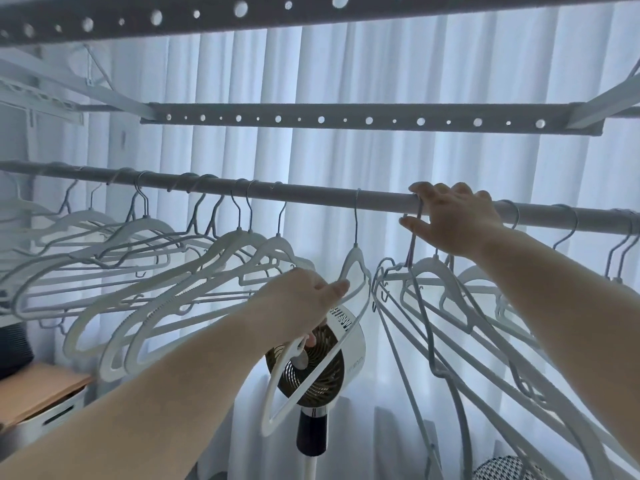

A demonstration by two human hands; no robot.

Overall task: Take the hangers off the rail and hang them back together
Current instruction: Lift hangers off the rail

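A grey rail [311,195] runs across the view with several white hangers on it. One group [145,268] hangs left of centre, another [485,306] to the right. A single hanger [356,268] hangs alone in the middle, and my left hand [304,303] grips its near shoulder from below. My right hand [450,220] is up at the rail, fingers over the bar and pinched on the wire hook [417,216] of a grey hanger at the left end of the right group.
Two perforated bars [346,121] of the drying rack sit above the rail. A standing fan [318,362] is below the middle hanger. White curtains fill the background. A wooden-topped box [38,400] is at lower left, a patterned object [505,471] at the bottom right.
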